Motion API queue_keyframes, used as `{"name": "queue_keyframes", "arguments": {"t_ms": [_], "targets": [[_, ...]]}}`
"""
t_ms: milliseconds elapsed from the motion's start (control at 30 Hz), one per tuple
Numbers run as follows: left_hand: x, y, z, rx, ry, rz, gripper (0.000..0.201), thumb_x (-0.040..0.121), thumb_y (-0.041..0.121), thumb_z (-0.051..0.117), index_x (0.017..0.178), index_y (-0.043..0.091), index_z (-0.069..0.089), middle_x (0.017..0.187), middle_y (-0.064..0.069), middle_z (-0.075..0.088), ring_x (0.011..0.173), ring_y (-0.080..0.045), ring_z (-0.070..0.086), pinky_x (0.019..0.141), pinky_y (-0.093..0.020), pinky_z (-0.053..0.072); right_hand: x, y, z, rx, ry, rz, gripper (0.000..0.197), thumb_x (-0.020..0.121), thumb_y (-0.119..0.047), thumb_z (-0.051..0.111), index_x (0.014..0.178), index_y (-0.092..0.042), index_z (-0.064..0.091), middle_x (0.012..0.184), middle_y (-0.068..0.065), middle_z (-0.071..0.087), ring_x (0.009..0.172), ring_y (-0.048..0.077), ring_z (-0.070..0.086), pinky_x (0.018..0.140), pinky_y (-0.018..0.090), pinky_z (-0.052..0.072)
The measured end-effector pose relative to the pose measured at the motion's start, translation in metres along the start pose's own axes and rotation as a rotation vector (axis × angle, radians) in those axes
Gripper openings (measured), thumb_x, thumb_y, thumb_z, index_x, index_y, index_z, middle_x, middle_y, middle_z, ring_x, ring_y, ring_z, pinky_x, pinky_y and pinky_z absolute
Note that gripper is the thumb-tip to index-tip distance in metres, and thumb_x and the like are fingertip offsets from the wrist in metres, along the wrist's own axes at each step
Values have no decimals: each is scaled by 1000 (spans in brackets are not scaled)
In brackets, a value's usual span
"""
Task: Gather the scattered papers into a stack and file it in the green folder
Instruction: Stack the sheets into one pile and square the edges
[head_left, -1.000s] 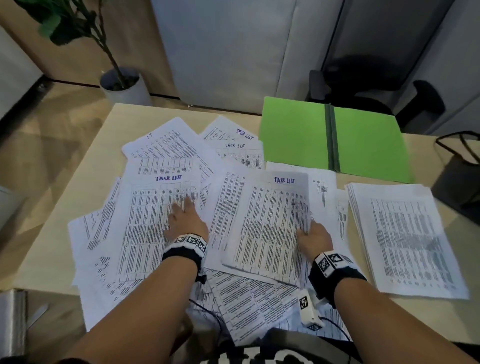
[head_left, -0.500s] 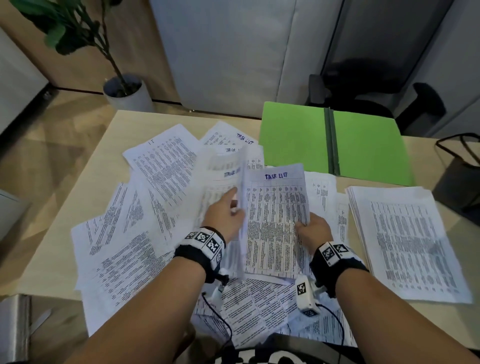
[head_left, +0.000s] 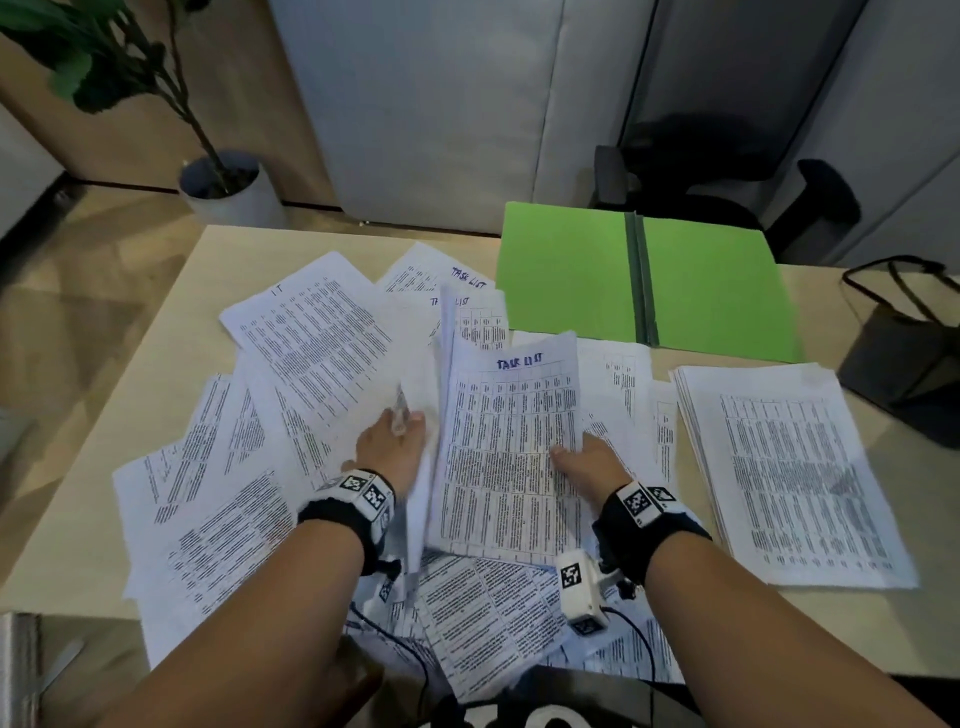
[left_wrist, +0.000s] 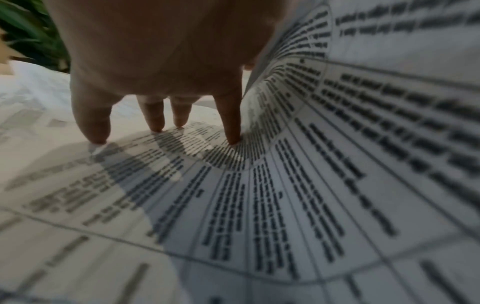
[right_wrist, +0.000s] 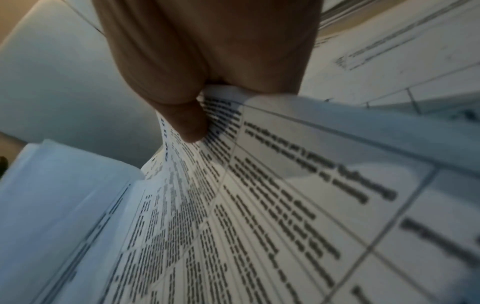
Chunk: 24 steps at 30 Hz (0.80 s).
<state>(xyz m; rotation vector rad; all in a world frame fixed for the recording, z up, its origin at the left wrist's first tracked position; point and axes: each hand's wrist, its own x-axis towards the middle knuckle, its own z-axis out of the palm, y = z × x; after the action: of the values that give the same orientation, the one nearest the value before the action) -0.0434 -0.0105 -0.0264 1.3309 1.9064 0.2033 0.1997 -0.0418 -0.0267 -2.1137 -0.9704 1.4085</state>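
- The gathering is only partly done, I judge: one squared-off stack (head_left: 789, 467) lies at the right of the frame on the table (head_left: 218, 291), while loose papers (head_left: 311, 343) sprawl overlapping across the centre and left.
- The right hand (head_left: 592, 462) pinches the right edge of a lifted bundle (head_left: 511, 447) headed "TASK LIST", thumb on top; the wrist view shows the thumb (right_wrist: 189, 123) pressing the sheets against hidden fingers.
- The left hand (head_left: 389, 447) is spread flat, fingertips (left_wrist: 231, 127) pressing down on a sheet that curls up beside the bundle.
- The green folder (head_left: 644, 280) lies open and bare at the upper right of the frame, apart from both hands; filing is not yet begun.
- Counted: one folder, one finished stack, one bundle in hand. The loose sheets overlap too much to count, though well over ten show.
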Motion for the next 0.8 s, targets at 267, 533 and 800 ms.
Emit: {"name": "queue_keyframes", "arguments": {"t_ms": [267,533,800], "targets": [[-32,44,-9,-175,6,197,93,80,80,-2,123,26,61,93,-3,68,78,-19,60,89,-37,46,1,-3,3,-29,73,-12,51,97,-23,49,144,-5,38,147,11,43,134,29,42,112,34,33],[-44,76,-70,13,-130,177,69,97,60,8,130,24,56,141,-5,52,128,-24,46,104,-36,30,1,-8,-16,-133,34,28,63,98,-27,48,149,-1,21,157,16,23,143,30,25,117,35,23],[-53,101,-135,121,114,351,46,99,44,40,140,22,46,141,0,50,128,-19,45,97,-28,32,-7,-12,-18,-228,-1,23,63,100,-29,44,150,-3,16,159,13,16,146,27,18,117,32,18]]}}
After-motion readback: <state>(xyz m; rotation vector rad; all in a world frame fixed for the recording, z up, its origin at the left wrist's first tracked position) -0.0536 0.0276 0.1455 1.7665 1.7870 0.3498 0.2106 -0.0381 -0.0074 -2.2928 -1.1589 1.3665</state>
